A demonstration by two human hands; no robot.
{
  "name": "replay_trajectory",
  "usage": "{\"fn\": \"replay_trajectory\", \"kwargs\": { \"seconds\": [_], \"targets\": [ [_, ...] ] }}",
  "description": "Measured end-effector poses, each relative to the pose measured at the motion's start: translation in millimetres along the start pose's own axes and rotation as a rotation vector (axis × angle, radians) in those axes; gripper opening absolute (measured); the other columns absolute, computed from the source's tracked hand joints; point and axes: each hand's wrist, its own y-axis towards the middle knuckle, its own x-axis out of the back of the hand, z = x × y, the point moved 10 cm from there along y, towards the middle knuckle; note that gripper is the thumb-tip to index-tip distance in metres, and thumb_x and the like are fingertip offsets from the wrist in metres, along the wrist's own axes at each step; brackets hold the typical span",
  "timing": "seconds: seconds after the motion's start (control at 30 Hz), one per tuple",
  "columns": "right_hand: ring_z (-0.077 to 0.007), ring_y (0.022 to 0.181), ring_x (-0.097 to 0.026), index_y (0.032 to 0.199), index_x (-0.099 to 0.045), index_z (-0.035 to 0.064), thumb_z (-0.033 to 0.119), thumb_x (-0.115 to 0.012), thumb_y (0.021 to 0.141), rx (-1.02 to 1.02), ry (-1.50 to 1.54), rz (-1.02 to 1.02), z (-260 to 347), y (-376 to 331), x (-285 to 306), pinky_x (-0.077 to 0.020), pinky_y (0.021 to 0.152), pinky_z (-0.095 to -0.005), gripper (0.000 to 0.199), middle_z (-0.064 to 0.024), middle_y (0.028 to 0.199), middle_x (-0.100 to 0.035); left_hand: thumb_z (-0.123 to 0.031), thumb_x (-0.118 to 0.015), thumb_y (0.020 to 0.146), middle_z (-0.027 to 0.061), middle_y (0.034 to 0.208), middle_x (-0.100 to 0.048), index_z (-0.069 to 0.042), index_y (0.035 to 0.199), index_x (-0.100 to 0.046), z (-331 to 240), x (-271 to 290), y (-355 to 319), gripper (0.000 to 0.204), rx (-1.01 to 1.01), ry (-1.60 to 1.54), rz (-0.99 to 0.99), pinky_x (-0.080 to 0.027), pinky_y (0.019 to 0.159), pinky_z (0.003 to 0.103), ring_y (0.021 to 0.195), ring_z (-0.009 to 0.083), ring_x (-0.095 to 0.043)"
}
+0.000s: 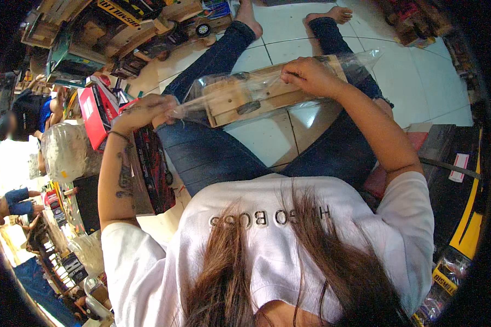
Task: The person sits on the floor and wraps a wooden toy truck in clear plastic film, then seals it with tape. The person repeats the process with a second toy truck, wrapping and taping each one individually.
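A pale wooden toy vehicle (227, 98) with a dark wheel lies tilted across the space between my legs, inside a clear plastic bag (192, 106). My left hand (147, 110) is closed on the bag's gathered end and pulls it taut to the left. Over the toy's upper edge, my right hand (312, 77) has its fingers curled in a pinch on the plastic. Part of the toy is hidden beneath that hand. The bag's other end sticks out past the toy on the right.
My jeans-clad legs (213, 152) are spread on white floor tiles (420, 82). Wooden toy vehicles (142, 46) crowd the far left. A red box (94, 117) stands beside my left forearm. Other people (22, 122) sit at the left. A black-and-yellow item (466, 218) is at the right.
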Motion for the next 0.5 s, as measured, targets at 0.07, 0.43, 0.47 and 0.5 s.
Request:
{"fn": "replay_trajectory", "kwargs": {
  "seconds": [0.07,0.43,0.47,0.5],
  "targets": [
    [-0.0329,0.073,-0.058,0.086,-0.059,0.0014,0.024,-0.054,0.091,-0.046,0.058,0.001,-5,1,-2,-0.0443,0.067,-0.0401,0.024,-0.0160,0.079,-0.061,-0.035,-0.055,0.093,0.0071,0.089,-0.063,0.001,0.100,-0.060,35,40,-30,0.037,0.288,0.165,-0.172,-0.048,0.068,0.029,0.075,0.0143,-0.058],
    [-0.0374,0.075,-0.060,0.088,-0.061,0.0020,0.029,-0.052,0.092,-0.020,0.051,0.016,1,-1,0,-0.0462,0.067,-0.0435,0.029,-0.0183,0.081,-0.062,-0.031,-0.057,0.088,0.0111,0.100,-0.066,-0.006,0.102,-0.064,-80,-61,40,0.029,-0.194,0.877,-0.411,-0.046,0.088,0.042,0.098,0.0266,-0.060],
    [-0.0371,0.075,-0.060,0.087,-0.062,0.0021,0.030,-0.052,0.092,-0.053,0.038,0.033,-2,-1,-2,-0.0462,0.067,-0.0434,0.030,-0.0183,0.081,-0.062,-0.030,-0.057,0.089,0.0112,0.098,-0.066,-0.006,0.100,-0.065,-74,-53,38,0.027,-0.166,0.705,-0.374,-0.048,0.083,0.042,0.092,0.0264,-0.062],
    [-0.0365,0.075,-0.060,0.088,-0.062,0.0023,0.030,-0.052,0.092,-0.035,0.048,0.031,0,0,-2,-0.0463,0.067,-0.0431,0.030,-0.0181,0.081,-0.063,-0.030,-0.057,0.089,0.0113,0.096,-0.066,-0.006,0.097,-0.065,-70,-47,35,0.026,-0.159,0.520,-0.304,-0.050,0.079,0.042,0.085,0.0263,-0.064]
  ]
}}
